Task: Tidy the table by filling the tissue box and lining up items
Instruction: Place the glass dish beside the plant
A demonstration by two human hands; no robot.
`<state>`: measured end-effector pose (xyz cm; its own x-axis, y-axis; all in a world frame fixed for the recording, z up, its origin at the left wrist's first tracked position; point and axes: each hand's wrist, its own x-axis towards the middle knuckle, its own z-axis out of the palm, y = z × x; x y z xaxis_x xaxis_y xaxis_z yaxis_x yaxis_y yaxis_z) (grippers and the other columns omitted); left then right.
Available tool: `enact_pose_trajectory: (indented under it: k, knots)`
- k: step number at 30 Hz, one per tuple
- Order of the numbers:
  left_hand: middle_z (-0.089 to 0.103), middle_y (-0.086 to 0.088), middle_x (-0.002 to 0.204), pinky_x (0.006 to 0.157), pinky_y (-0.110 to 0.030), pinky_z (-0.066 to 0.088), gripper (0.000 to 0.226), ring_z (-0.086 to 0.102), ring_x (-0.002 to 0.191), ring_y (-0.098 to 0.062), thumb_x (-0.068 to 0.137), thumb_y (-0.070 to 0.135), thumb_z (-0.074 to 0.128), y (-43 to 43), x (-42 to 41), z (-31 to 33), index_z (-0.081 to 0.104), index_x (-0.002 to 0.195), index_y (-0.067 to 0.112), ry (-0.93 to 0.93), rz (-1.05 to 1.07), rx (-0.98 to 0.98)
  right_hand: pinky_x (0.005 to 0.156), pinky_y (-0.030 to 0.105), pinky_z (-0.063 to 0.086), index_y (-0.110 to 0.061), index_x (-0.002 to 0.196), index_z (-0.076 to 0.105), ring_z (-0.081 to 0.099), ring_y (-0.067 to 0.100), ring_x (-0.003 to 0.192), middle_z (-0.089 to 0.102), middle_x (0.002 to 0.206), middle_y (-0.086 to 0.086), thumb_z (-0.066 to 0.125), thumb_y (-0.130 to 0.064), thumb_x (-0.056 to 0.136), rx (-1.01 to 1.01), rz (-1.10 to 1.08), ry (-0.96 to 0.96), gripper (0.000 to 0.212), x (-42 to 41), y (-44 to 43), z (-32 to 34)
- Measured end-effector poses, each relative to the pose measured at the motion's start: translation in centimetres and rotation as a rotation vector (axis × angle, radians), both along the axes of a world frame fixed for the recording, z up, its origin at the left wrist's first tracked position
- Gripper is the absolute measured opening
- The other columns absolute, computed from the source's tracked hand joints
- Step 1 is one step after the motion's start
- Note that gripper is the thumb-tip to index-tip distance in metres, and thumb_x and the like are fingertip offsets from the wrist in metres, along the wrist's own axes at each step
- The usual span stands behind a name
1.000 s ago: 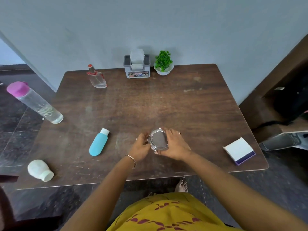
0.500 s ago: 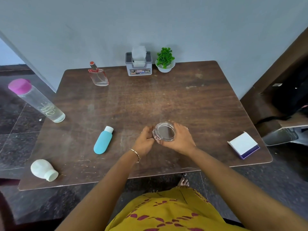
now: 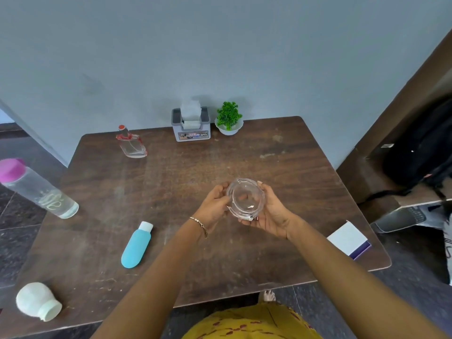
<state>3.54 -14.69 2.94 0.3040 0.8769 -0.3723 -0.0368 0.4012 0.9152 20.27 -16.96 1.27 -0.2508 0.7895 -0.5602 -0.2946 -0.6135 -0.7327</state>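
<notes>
My left hand (image 3: 215, 204) pinches the nine o'clock rim of the clear faceted glass dish (image 3: 245, 201), held above mid-bench (image 3: 305, 182); my right hand (image 3: 271, 212) cups it underneath. I'd keep both grips firm, carrying it toward twelve o'clock beside the grey tissue box (image 3: 192, 129).

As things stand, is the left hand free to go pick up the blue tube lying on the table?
Probably not yet: the left hand and right hand both hold the clear glass dish. The path to the blue tube looks open.
</notes>
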Motion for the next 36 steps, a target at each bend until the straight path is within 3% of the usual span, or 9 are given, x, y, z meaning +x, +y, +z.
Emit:
enact_pose_trajectory:
  k: [2, 9, 12, 15, 22, 25, 29, 33, 36]
  knots:
    - [0.061, -0.006, 0.110, 0.081, -0.039, 0.045, 0.036, 0.058, 0.093, -0.022, 0.087, -0.002, 0.053, 0.6, 1.1, 0.0, 0.054, 0.115, 0.020, -0.025, 0.021, -0.052, 0.067, 0.033, 0.058, -0.003, 0.124, 0.061, 0.068, 0.026, 0.077, 0.069, 0.106, 0.023, 0.021, -0.068, 0.092, -0.041, 0.015, -0.018, 0.083, 1.2, 1.2, 0.5]
    - [0.062, 0.000, 0.098, 0.067, -0.027, 0.056, 0.031, 0.062, 0.076, -0.017, 0.087, -0.005, 0.055, 4.1, 5.3, -0.3, 0.048, 0.110, 0.015, 0.009, 0.110, -0.089, 0.058, 0.033, 0.059, -0.012, 0.110, 0.064, 0.070, 0.022, 0.070, 0.072, 0.092, 0.014, 0.014, -0.064, 0.094, 0.008, -0.020, -0.195, 0.074, 5.0, 5.6, 2.1]
    - [0.065, 0.002, 0.100, 0.065, -0.025, 0.055, 0.034, 0.063, 0.078, -0.016, 0.088, -0.004, 0.055, 6.7, 7.9, 0.0, 0.047, 0.116, 0.014, -0.012, 0.188, -0.088, 0.053, 0.028, 0.057, -0.003, 0.123, 0.051, 0.068, 0.021, 0.067, 0.067, 0.095, 0.016, 0.046, -0.033, 0.098, 0.025, -0.045, -0.351, 0.039, 6.8, 8.5, 2.2]
    - [0.064, -0.001, 0.108, 0.061, -0.026, 0.053, 0.038, 0.063, 0.085, -0.019, 0.087, -0.004, 0.056, 9.5, 10.5, 0.1, 0.046, 0.120, 0.012, -0.017, 0.261, -0.100, 0.045, 0.024, 0.050, -0.005, 0.122, 0.030, 0.062, 0.018, 0.053, 0.062, 0.098, 0.020, 0.055, -0.008, 0.087, 0.028, -0.101, -0.485, 0.043, 8.6, 11.3, 2.3]
    - [0.059, -0.016, 0.116, 0.054, -0.028, 0.055, 0.045, 0.061, 0.089, -0.025, 0.083, -0.008, 0.058, 16.8, 15.9, -0.6, 0.044, 0.125, 0.001, -0.055, 0.443, -0.186, 0.057, 0.027, 0.058, -0.012, 0.119, 0.041, 0.065, 0.024, 0.095, 0.057, 0.114, 0.010, 0.053, 0.000, 0.082, 0.145, -0.188, -0.583, 0.040, 12.2, 18.9, 2.5]
    - [0.059, -0.020, 0.120, 0.053, -0.028, 0.056, 0.050, 0.061, 0.088, -0.025, 0.081, -0.011, 0.062, 19.6, 17.0, -1.1, 0.043, 0.126, -0.001, -0.068, 0.448, -0.198, 0.060, 0.031, 0.061, -0.008, 0.121, 0.043, 0.067, 0.023, 0.089, 0.058, 0.114, 0.010, 0.056, -0.006, 0.084, 0.141, -0.156, -0.675, 0.040, 13.3, 22.0, 1.6]
    - [0.061, -0.014, 0.111, 0.066, -0.031, 0.055, 0.049, 0.059, 0.093, -0.024, 0.078, -0.014, 0.063, 22.8, 18.0, -2.3, 0.047, 0.121, 0.001, -0.044, 0.427, -0.194, 0.046, 0.021, 0.054, -0.008, 0.121, 0.048, 0.071, 0.021, 0.073, 0.063, 0.108, 0.008, 0.058, -0.014, 0.086, 0.125, -0.151, -0.774, 0.037, 14.3, 25.4, -0.2]
    - [0.061, -0.004, 0.092, 0.057, -0.023, 0.056, 0.045, 0.059, 0.084, -0.016, 0.080, -0.019, 0.056, 25.7, 18.6, -3.7, 0.050, 0.118, 0.006, -0.084, 0.461, -0.184, 0.064, 0.034, 0.061, -0.006, 0.117, 0.053, 0.070, 0.022, 0.068, 0.063, 0.100, 0.008, 0.057, -0.011, 0.083, 0.151, -0.158, -0.834, 0.035, 14.6, 28.5, -2.1]
    - [0.062, -0.007, 0.099, 0.065, -0.024, 0.054, 0.042, 0.059, 0.086, -0.015, 0.085, -0.015, 0.051, 27.5, 18.8, -5.3, 0.053, 0.123, 0.004, -0.072, 0.487, -0.172, 0.070, 0.043, 0.061, -0.010, 0.108, 0.055, 0.071, 0.022, 0.063, 0.066, 0.086, 0.005, 0.058, -0.013, 0.080, 0.170, -0.152, -0.860, 0.029, 14.7, 30.1, -3.5]
